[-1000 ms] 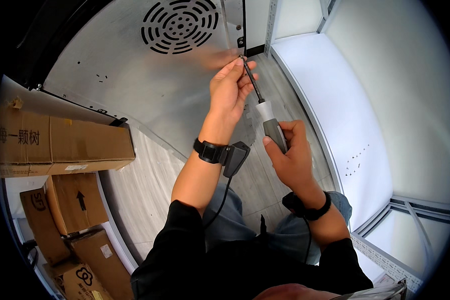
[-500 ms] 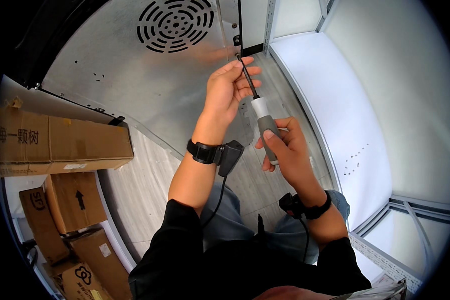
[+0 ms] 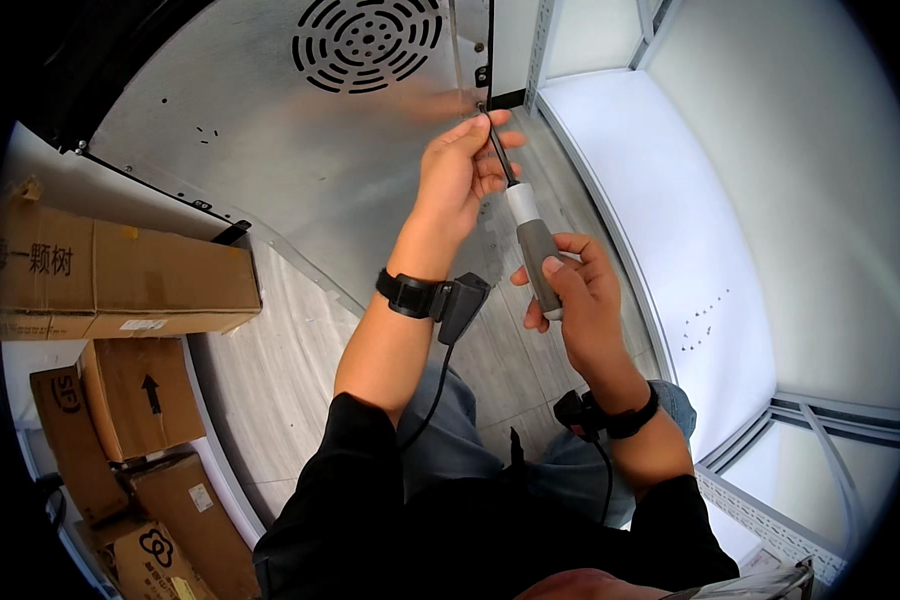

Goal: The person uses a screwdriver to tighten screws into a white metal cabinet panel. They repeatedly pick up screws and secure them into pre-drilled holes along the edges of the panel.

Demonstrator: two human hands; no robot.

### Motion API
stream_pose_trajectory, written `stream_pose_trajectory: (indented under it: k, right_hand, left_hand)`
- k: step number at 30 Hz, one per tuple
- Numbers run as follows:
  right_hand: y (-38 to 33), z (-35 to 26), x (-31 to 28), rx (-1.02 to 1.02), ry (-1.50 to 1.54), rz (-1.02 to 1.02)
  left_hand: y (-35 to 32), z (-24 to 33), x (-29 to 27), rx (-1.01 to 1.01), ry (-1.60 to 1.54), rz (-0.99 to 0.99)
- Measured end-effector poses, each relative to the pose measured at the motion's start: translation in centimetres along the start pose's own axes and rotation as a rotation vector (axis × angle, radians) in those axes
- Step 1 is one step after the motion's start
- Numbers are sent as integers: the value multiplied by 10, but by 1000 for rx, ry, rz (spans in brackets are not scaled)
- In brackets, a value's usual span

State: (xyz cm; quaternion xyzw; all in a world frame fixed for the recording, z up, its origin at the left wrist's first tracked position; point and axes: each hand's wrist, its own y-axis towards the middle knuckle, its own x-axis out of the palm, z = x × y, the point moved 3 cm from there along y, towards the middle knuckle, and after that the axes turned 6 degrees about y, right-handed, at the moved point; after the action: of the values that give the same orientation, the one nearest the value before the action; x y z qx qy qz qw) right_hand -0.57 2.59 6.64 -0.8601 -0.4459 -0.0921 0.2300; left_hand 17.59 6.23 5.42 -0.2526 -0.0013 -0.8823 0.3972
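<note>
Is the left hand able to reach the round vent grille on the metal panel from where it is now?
Probably yes. The left hand is at the screwdriver shaft, close below the vent grille, and nothing lies between them on the metal panel. It would have to let go of the shaft first.

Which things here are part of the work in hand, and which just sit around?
In use:
screwdriver, handle in right hand
left hand steadying its shaft
metal panel at its tip

Lying about:
cardboard boxes
white shelf

screwdriver (image 3: 530, 240) tip hidden behind left hand (image 3: 457, 178) fingers, cardboard boxes (image 3: 120, 400) cut off
</note>
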Motion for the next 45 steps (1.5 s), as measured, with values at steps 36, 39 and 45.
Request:
stream_pose_trajectory:
  k: [36, 39, 45]
  right_hand:
    - [7, 14, -10, -2, -56, -120]
    - [6, 10, -7, 193, 363, -325]
    - [7, 9, -7, 173, 210, -290]
  left_hand:
    - [1, -8, 0, 25, 21, 18]
    - [2, -6, 0, 26, -74, -33]
    - [13, -10, -4, 5, -164, -82]
